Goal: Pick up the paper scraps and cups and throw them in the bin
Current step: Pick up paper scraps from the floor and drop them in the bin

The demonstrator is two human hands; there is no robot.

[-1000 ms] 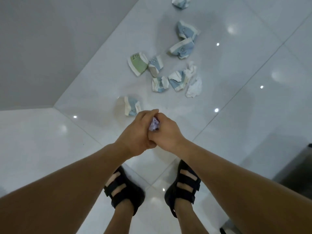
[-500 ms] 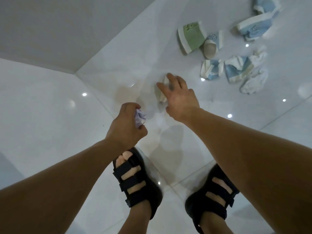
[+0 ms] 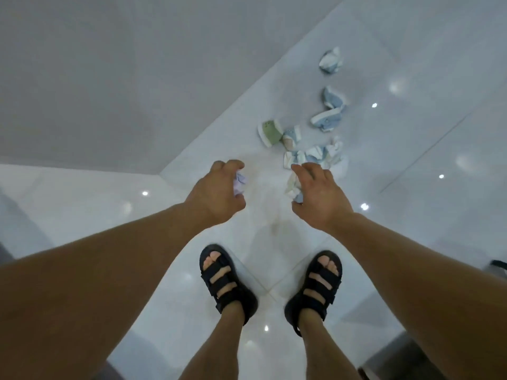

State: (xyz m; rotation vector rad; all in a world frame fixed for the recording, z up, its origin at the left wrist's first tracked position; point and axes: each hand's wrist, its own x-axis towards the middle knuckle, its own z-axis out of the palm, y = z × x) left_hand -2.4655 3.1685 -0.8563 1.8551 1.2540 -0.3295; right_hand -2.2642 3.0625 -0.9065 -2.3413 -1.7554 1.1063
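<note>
My left hand [image 3: 214,192] grips a crumpled pale purple paper scrap [image 3: 239,184] above the white tiled floor. My right hand [image 3: 319,194] holds a crushed blue and white paper cup [image 3: 294,187], lifted off the floor. Further ahead lie several crushed cups: a green one [image 3: 270,132], a small blue one [image 3: 291,137], a blue and white cluster [image 3: 318,156], two blue ones [image 3: 329,111] and a far one [image 3: 331,60]. No bin shows clearly.
A grey wall [image 3: 109,78] runs along the left and meets the floor at a corner [image 3: 160,174]. My two feet in black sandals [image 3: 227,281] stand below my hands. A dark object [image 3: 411,357] sits at the bottom right edge.
My hands parted, and the scrap stayed in my left hand. My right hand reached down to the nearest cup on the floor, closed round it and lifted it.
</note>
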